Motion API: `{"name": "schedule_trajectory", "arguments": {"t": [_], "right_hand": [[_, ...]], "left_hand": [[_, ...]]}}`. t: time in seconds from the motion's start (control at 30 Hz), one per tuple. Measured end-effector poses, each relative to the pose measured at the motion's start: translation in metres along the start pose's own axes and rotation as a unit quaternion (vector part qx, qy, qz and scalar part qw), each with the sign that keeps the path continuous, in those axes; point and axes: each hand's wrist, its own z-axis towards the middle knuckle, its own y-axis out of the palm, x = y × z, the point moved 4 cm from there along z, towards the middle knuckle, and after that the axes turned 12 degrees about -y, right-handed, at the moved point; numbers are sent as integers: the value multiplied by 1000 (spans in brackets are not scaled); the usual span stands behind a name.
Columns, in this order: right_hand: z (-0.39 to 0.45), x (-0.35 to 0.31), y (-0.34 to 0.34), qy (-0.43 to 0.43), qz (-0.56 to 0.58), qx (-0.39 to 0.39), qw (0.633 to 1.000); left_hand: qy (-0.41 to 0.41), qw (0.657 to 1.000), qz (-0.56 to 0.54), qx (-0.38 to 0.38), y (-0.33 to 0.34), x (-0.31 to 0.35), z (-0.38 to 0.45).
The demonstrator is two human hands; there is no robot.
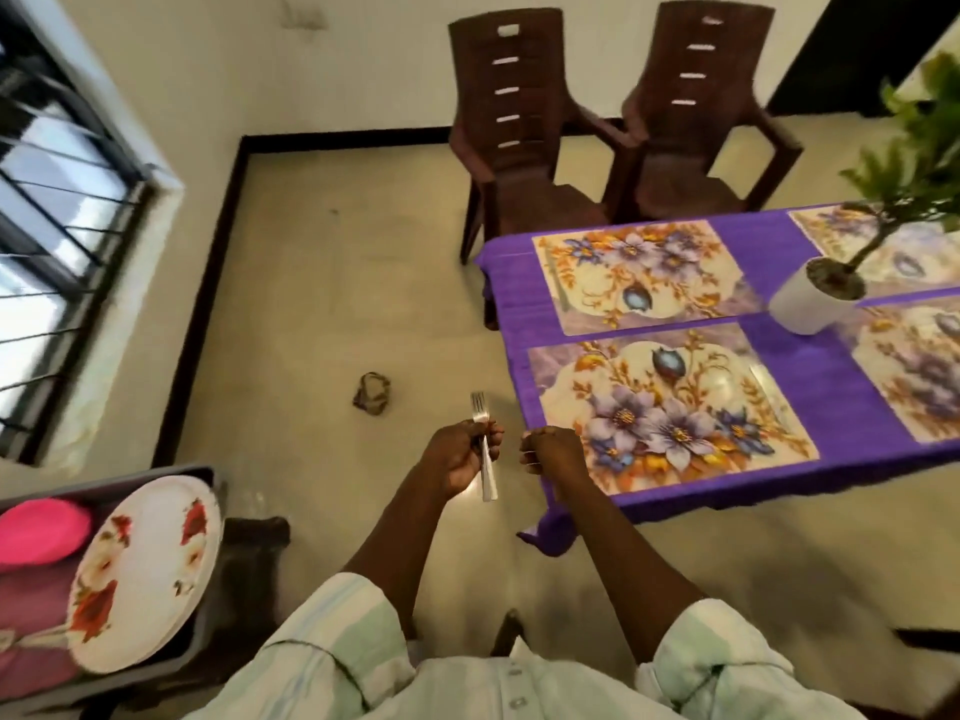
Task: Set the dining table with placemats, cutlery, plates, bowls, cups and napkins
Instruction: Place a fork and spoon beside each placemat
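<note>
The forks (482, 449) stand upright in the left hand (462, 457), tines up, handles hanging below the fist; there seem to be at least two, though the exact count cannot be told. The fingers are curled round the necks. The right hand (553, 452), just beside it, is also curled; thin bright lines at its fingers suggest it may pinch something slim, but that is too small to settle. Both hands hang over the floor, just short of the table's (810, 387) near corner.

The purple cloth already carries four floral placemats; the nearest mat (670, 413) has what looks like a knife (769, 389) on its right side. So the step is likely laying a fork, and the sensible place is the mat's bare left edge, opposite that knife. Doing it well means drawing off one fork with the right hand, laying it tines away, parallel to the mat's edge.

Plates (145, 574) and a pink bowl (41, 530) wait on a tray at lower left. A potted plant (815, 298) stands mid-table; two chairs (524, 137) stand beyond.
</note>
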Motion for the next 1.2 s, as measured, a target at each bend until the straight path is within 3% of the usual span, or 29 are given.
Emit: {"name": "schedule_trajectory", "arguments": {"t": [0.1,0.3,0.63,0.9,1.07,1.2], "right_hand": [[4,7,-29,14,-14,2,1000],[15,13,-72,29,-6,79,996],[41,-5,-89,70,6,84,994],[73,-10,-91,103,-8,-19,994],[84,-8,-102,60,-95,-104,988],[91,-1,-110,25,-175,-202,963]], "left_hand": [[-25,999,1,-23,28,-8,10],[-87,993,70,-36,71,-7,35],[-144,982,125,-11,106,6,62],[-119,978,157,75,100,0,86],[-72,980,99,157,107,-20,87],[-45,980,11,195,122,-49,82]]}}
